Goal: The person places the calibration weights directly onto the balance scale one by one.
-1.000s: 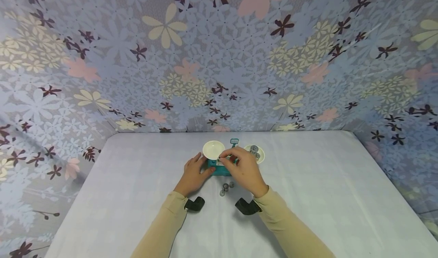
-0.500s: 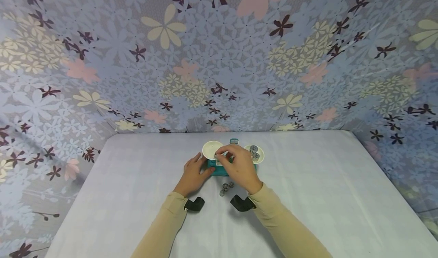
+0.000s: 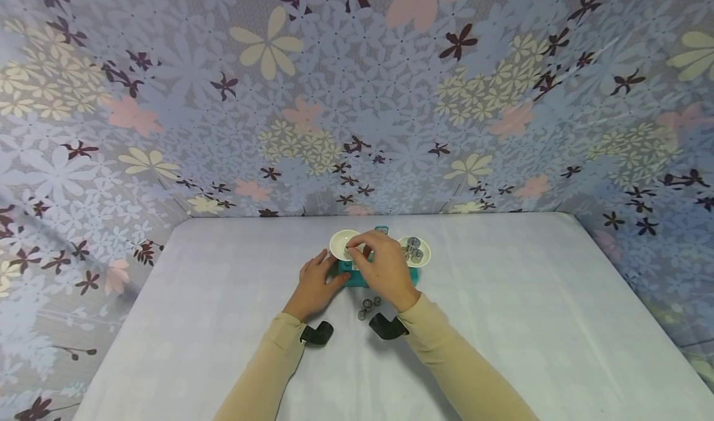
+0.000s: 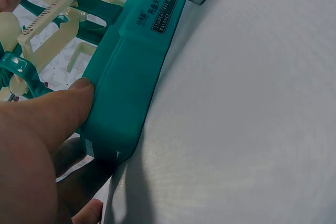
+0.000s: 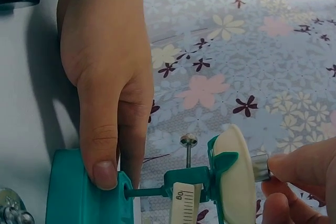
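A teal balance scale [image 3: 356,278] with two cream pans stands on the table. My left hand [image 3: 317,284] holds the left end of its base, thumb on one face and fingers round the other, as the left wrist view [image 4: 105,108] confirms for the base. Over the left pan [image 3: 339,242] is my right hand [image 3: 385,269], thumb and fingertips pinching a small silver weight [image 5: 260,167]. In the right wrist view the weight meets or nearly meets the inside of that pan [image 5: 236,182]. Several metal weights [image 3: 416,255] sit in the right pan [image 3: 426,255].
Several loose metal weights [image 3: 367,304] lie on the white tablecloth [image 3: 223,322] in front of the base. A ruled beam [image 4: 52,17] runs between the pans, partly hidden by the right hand in the head view. A flower-patterned cloth wall [image 3: 357,98] rises behind.
My right hand has moved left with the pinched weight, from above the middle of the balance to over the left pan. My left hand stays where it was.
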{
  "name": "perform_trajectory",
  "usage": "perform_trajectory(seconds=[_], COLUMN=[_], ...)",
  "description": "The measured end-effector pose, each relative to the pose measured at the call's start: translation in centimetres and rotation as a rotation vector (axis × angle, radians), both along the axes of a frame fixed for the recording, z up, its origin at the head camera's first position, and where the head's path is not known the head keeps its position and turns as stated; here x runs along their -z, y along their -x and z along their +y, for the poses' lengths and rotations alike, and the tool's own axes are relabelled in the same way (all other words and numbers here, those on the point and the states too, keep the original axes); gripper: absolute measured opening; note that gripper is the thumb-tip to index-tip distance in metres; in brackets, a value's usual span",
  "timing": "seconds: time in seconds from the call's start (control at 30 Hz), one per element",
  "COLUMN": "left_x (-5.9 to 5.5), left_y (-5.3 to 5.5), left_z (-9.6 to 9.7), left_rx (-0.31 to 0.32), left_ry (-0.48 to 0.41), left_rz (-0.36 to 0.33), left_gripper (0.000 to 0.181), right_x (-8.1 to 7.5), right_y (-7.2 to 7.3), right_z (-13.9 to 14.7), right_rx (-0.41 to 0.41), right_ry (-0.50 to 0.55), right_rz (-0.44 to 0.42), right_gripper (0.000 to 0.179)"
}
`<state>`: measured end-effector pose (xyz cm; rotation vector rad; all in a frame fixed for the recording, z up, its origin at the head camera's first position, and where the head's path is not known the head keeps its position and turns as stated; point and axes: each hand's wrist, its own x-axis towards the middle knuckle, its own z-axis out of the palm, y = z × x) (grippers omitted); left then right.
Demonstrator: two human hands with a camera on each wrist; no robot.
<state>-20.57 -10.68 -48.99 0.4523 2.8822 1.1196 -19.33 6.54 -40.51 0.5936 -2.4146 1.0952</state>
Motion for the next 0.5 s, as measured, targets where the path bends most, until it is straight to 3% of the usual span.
perform_trajectory(seconds=[0.5], left_x=[-0.07], left_y=[0.01], left_z=[-0.03], left_rx=[0.008], left_ry=[0.006], left_rz=[-0.006], left_gripper=[0.066], right_x=[-0.12], right_y=[0.61], right_z=[-0.76], right_rx=[0.041], right_ry=[-0.082], right_rz=[0.031], right_gripper=[0.007])
